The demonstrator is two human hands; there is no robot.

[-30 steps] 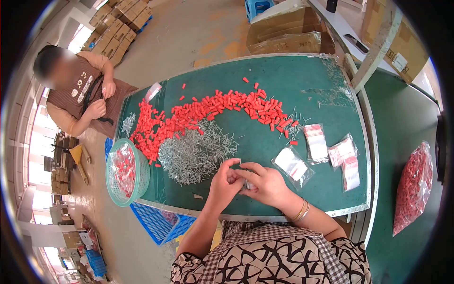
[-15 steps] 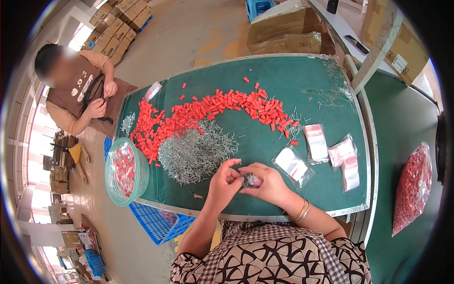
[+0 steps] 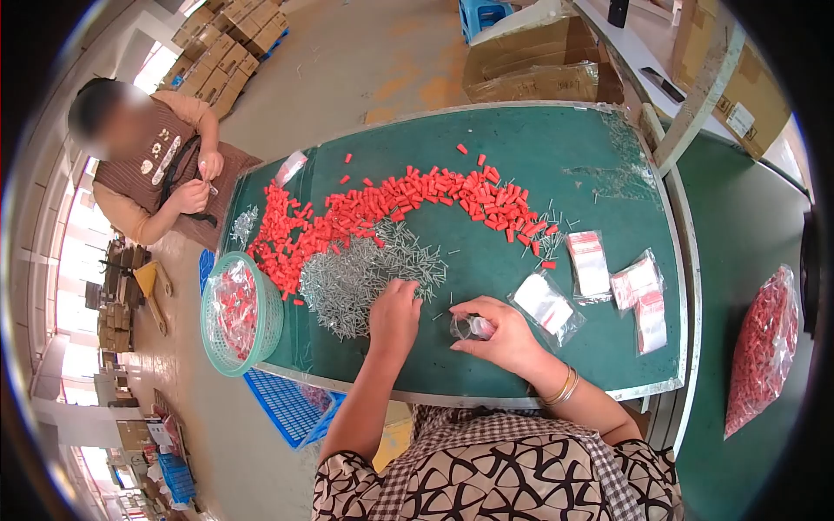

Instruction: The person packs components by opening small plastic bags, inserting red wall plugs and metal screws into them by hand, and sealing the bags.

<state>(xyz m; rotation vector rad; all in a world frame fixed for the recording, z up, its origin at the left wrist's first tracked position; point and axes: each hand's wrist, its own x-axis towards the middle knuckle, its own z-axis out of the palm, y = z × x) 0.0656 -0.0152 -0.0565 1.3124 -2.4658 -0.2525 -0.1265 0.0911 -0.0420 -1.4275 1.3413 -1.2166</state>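
Note:
My left hand [image 3: 394, 318] is at the near edge of a heap of small silver screws [image 3: 352, 291], its fingers curled down and pressed together. What lies between the fingertips is hidden. My right hand [image 3: 504, 337] holds a small clear plastic bag [image 3: 467, 326] over the green tabletop, thumb and fingers around it. The bag's contents are too small to make out. Beyond the screws, red plastic plugs [image 3: 417, 191] spread in a long curved band. A pack of clear zip bags [image 3: 546, 304] lies just right of my right hand.
More zip bag packs [image 3: 589, 265] lie on the right of the green table [image 3: 512, 130]. A green basket [image 3: 276, 321] with bagged red pieces stands at the left edge. A co-worker [image 3: 165, 174] handles something small at the far left. A large bag of red plugs [image 3: 764, 347] lies right.
My left hand has moved away from the small bag, forward and left to the screw heap. My right hand has kept the bag and shifted slightly right.

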